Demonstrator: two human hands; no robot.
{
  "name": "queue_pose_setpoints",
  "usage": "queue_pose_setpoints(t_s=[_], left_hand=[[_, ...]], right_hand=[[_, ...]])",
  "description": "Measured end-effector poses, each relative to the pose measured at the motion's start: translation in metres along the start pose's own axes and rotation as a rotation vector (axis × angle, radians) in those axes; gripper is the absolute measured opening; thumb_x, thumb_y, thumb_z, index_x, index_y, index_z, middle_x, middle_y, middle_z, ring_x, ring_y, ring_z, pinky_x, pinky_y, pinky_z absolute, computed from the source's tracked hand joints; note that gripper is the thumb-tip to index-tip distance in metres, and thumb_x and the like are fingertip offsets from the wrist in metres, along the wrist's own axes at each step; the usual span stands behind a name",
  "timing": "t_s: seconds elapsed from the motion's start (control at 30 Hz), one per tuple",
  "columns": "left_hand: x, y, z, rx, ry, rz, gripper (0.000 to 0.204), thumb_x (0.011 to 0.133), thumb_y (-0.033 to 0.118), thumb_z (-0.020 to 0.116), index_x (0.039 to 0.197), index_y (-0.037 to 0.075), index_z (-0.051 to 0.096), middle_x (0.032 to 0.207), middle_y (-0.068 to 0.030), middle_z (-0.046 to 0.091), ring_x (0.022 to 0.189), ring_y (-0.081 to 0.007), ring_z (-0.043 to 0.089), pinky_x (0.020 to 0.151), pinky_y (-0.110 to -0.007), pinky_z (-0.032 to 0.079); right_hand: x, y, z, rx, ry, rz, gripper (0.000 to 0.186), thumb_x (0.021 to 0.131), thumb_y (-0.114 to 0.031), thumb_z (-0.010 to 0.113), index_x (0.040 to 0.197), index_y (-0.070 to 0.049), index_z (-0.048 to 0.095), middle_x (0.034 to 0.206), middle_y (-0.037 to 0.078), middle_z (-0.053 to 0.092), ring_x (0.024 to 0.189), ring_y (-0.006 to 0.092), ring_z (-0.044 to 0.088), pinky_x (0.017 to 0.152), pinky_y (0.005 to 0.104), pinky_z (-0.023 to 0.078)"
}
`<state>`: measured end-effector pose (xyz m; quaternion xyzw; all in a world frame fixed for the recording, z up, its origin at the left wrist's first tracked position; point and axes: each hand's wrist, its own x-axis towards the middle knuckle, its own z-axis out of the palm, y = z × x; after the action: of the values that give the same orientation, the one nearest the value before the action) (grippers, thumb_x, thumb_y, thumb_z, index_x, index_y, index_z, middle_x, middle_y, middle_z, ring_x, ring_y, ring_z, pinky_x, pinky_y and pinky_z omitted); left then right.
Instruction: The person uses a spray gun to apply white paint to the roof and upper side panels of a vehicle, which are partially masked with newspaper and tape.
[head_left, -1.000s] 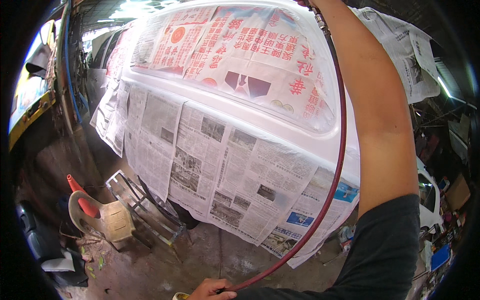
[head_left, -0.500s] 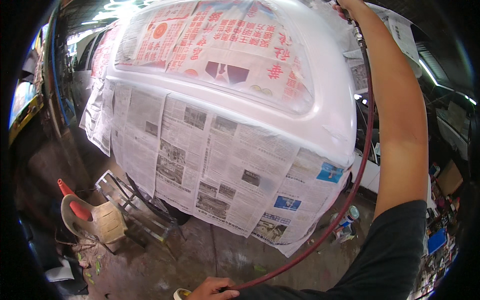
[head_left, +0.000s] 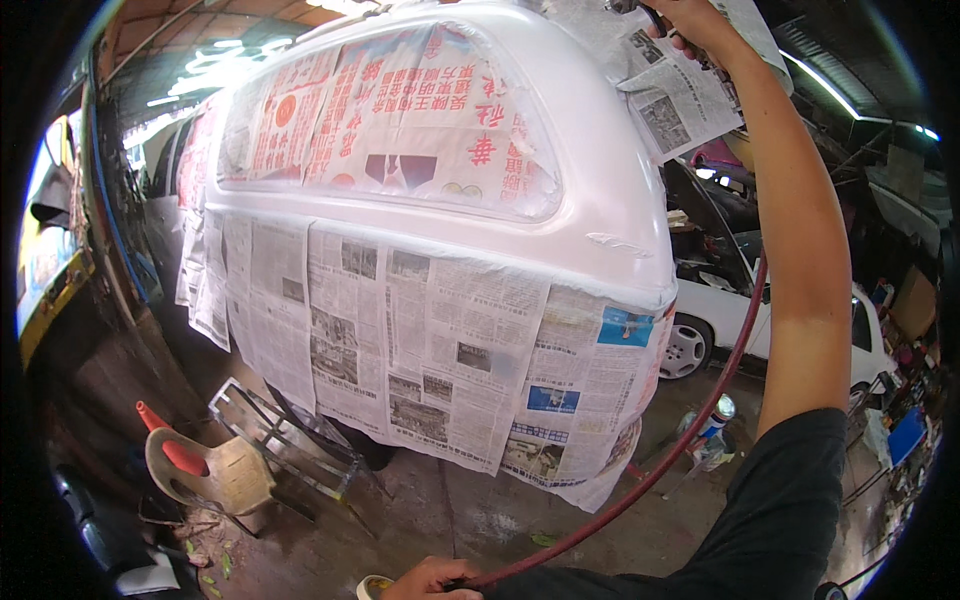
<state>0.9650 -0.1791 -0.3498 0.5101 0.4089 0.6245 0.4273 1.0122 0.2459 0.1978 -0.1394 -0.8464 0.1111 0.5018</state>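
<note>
Raised at the upper right, my right hand (head_left: 697, 24) is closed around a spray gun (head_left: 655, 20), which is only partly visible at the top edge. A dark red air hose (head_left: 700, 418) passes behind my right forearm and curves down to the lower middle. There my left hand (head_left: 432, 578) grips it. In front of me stands a white van body (head_left: 590, 245). Printed red-and-white sheeting (head_left: 400, 120) covers its window, and newspaper (head_left: 450, 350) masks the panel below. More newspaper (head_left: 690, 105) hangs beside my right hand at the roof corner.
At the lower left stand a worn plastic chair (head_left: 225, 470), an orange cone (head_left: 175, 440) and a metal frame stand (head_left: 290, 440). Cans (head_left: 715, 418) sit on the floor right of the van. Behind is a white car (head_left: 690, 345); clutter (head_left: 900, 430) lines the right side.
The view has shifted, so the van sits further left and the white car's wheel shows at right. My right hand with the spray gun stays raised; my left hand still holds the hose.
</note>
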Motion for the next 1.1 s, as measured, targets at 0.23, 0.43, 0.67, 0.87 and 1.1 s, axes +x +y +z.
queue_pose_setpoints(t_s=[0.23, 0.43, 0.67, 0.87, 1.1], left_hand=[[0.063, 0.035, 0.031, 0.222, -0.201, 0.154, 0.029, 0.098, 0.025, 0.069, 0.102, -0.003, 0.070, 0.082, -0.0151, 0.068, 0.062, -0.0242, 0.059, 0.057, -0.037, 0.044], [0.110, 0.009, 0.083, 0.445, -0.194, 0.121, 0.038, 0.101, 0.034, 0.063, 0.103, -0.004, 0.070, 0.085, -0.0189, 0.069, 0.071, -0.0323, 0.068, 0.060, -0.041, 0.048], [0.187, -0.024, 0.187, 0.271, -0.042, 0.177, 0.043, 0.098, 0.036, 0.067, 0.103, -0.006, 0.071, 0.083, -0.0217, 0.070, 0.070, -0.0344, 0.071, 0.060, -0.043, 0.050], [0.238, -0.043, 0.275, 0.248, 0.293, 0.127, 0.041, 0.097, 0.034, 0.069, 0.105, -0.007, 0.071, 0.091, -0.0204, 0.074, 0.079, -0.0301, 0.073, 0.069, -0.040, 0.054], [0.269, -0.060, 0.333, 0.218, 0.506, -0.003, 0.042, 0.099, 0.032, 0.067, 0.113, -0.007, 0.071, 0.095, -0.0186, 0.076, 0.085, -0.0275, 0.074, 0.076, -0.038, 0.055]], right_hand=[[-0.024, 0.054, -0.048, -0.092, 0.031, -0.026, 0.037, 0.097, -0.047, 0.065, 0.091, -0.011, 0.071, 0.059, 0.000, 0.056, 0.040, 0.0117, 0.045, 0.037, 0.0304, 0.034], [-0.005, 0.110, -0.059, -0.091, -0.024, -0.078, 0.037, 0.094, -0.047, 0.070, 0.094, -0.010, 0.074, 0.063, 0.001, 0.061, 0.047, 0.0125, 0.053, 0.042, 0.0307, 0.039], [0.067, 0.180, -0.049, 0.146, -0.085, -0.318, 0.032, 0.093, -0.039, 0.074, 0.093, -0.007, 0.074, 0.064, 0.005, 0.063, 0.049, 0.0141, 0.057, 0.045, 0.0316, 0.045], [0.098, 0.207, -0.033, 0.418, -0.138, -0.319, 0.026, 0.090, -0.034, 0.076, 0.098, -0.009, 0.075, 0.067, 0.002, 0.063, 0.051, 0.0123, 0.055, 0.045, 0.0299, 0.045], [0.119, 0.237, -0.022, 0.440, -0.046, -0.441, 0.030, 0.088, -0.033, 0.078, 0.107, -0.010, 0.077, 0.071, 0.003, 0.066, 0.059, 0.0140, 0.059, 0.054, 0.0323, 0.049]])
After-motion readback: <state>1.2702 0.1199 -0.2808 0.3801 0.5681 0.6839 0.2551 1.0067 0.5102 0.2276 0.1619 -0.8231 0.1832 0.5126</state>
